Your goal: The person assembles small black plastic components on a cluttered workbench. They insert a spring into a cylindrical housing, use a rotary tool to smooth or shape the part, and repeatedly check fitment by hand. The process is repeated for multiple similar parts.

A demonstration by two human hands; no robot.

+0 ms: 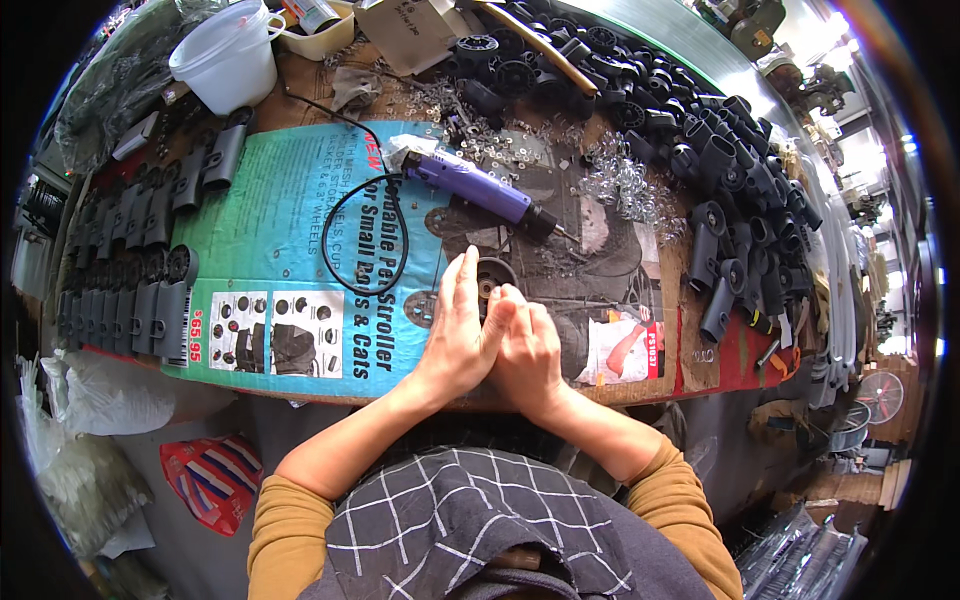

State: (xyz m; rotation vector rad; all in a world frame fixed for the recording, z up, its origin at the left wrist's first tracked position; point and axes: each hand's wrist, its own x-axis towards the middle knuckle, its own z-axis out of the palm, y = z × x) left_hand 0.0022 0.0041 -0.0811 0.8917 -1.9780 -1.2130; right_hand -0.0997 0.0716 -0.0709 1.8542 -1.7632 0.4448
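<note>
A black round plastic part (497, 268) with a hollow, ringed face sits at the near middle of the table. My left hand (452, 335) lies along its left side, fingers stretched and close together, holding it. Against its near side, my right hand (530, 350) is closed with the fingers curled; whatever its fingertips pinch is hidden. Just beyond the hands lies a purple electric screwdriver (480, 188), its bit pointing right and its black cable (405, 240) looping to the left. Small metal pieces (510, 150) are scattered behind the screwdriver.
Black plastic parts (125, 290) stand in rows at the left. A large heap of similar parts (725, 165) covers the far right. Silvery small pieces (630, 185) lie beside it. A white bucket (225, 60) stands at the back left. Printed cardboard (250, 215) covers the tabletop.
</note>
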